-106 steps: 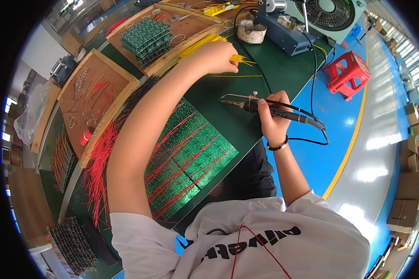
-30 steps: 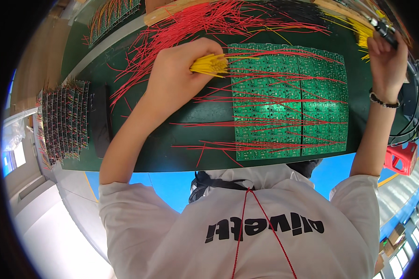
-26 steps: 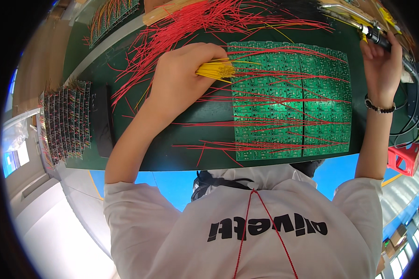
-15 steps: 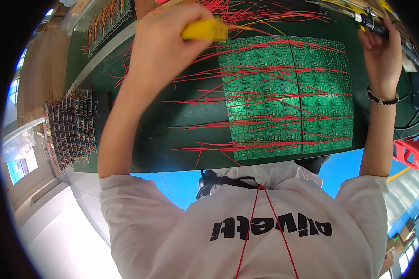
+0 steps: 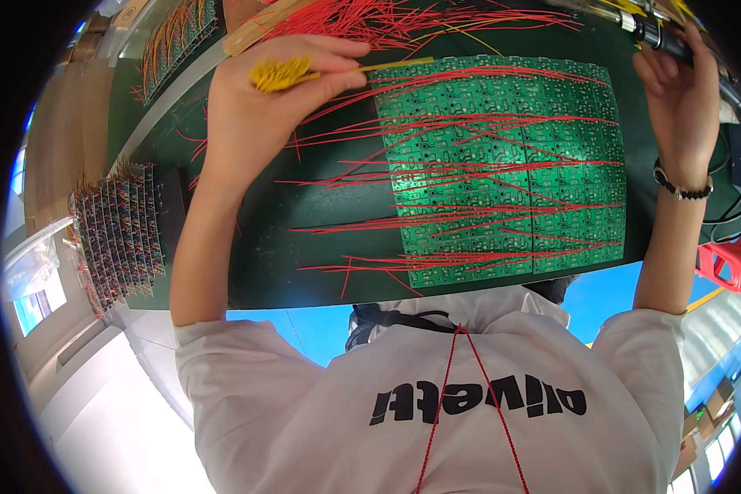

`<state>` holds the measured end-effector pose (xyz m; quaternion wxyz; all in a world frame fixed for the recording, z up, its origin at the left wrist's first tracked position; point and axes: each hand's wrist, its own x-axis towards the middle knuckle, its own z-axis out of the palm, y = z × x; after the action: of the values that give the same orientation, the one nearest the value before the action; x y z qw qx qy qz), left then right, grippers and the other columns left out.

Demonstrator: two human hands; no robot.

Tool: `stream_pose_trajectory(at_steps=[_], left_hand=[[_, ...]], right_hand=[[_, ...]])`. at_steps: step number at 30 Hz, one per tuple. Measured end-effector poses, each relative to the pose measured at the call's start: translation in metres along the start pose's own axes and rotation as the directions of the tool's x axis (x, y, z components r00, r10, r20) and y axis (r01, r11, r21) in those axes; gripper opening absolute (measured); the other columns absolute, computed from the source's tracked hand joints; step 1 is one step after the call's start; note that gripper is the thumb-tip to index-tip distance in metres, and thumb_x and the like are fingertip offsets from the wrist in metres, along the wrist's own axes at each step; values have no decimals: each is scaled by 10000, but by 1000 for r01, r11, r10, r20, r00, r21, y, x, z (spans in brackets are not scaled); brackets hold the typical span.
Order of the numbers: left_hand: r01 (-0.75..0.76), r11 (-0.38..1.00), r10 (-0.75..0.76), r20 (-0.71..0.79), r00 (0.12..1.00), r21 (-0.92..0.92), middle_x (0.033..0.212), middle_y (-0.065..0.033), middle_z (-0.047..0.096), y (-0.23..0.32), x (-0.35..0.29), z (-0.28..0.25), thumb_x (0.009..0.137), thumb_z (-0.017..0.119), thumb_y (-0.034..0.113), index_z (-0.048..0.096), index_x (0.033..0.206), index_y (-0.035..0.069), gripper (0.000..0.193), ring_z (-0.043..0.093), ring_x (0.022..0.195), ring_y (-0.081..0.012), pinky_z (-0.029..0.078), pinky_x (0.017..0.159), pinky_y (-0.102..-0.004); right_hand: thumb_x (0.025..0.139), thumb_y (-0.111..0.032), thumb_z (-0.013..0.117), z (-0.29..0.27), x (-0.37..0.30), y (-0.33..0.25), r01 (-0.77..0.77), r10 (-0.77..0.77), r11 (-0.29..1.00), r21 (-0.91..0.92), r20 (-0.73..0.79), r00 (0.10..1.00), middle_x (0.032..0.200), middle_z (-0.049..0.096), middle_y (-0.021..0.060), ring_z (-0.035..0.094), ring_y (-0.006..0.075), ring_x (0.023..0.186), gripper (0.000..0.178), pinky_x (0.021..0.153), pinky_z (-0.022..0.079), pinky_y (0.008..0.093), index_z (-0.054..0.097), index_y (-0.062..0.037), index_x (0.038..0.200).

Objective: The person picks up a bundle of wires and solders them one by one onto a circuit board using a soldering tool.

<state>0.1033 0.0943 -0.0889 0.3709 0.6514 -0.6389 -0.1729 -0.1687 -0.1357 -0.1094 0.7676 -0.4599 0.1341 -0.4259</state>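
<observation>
My left hand (image 5: 259, 107) is closed around a bundle of thin yellow wires (image 5: 281, 74), at the upper left of a green circuit board panel (image 5: 469, 198). Yellow strands stick out past the fingertips toward the panel's top edge. Rows of red wires (image 5: 453, 169) lie across the panel, their ends reaching over the left side. At the upper right, my right hand (image 5: 679, 107) grips the black handle of a soldering iron (image 5: 659, 37), whose metal end points left. The panel lies flat, with a seam down it, and neither hand rests on it.
A heap of loose red wires (image 5: 362, 23) lies at the back of the dark green table (image 5: 255, 263). Wired boards (image 5: 119, 235) stand packed at the left, with more boards (image 5: 181, 41) behind a rail. Black cables (image 5: 737, 206) run along the right side, near a red stool (image 5: 729, 263).
My left hand has moved left and turned, so the yellow bundle now shows its splayed end. My right hand stays in nearly the same place with the soldering iron.
</observation>
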Motion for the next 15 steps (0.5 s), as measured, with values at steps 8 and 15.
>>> stream_pose_trajectory(at_steps=[8,15], left_hand=[[-69,998,68,-108,992,-8,938,-93,664,0,-20,9,757,664,82,667,915,12,173,633,826,-171,492,730,-252],[-167,981,178,-126,976,94,984,-133,650,-8,-28,17,741,639,-45,650,972,0,236,635,868,-192,498,741,-247]], right_hand=[[902,-180,488,43,-28,11,52,-85,925,-375,-71,994,766,542,-4,421,62,607,292,527,318,215,505,-13,1142],[808,-140,493,75,-43,27,239,-448,647,-724,-107,888,725,602,128,499,90,457,275,371,355,165,482,3,1043]])
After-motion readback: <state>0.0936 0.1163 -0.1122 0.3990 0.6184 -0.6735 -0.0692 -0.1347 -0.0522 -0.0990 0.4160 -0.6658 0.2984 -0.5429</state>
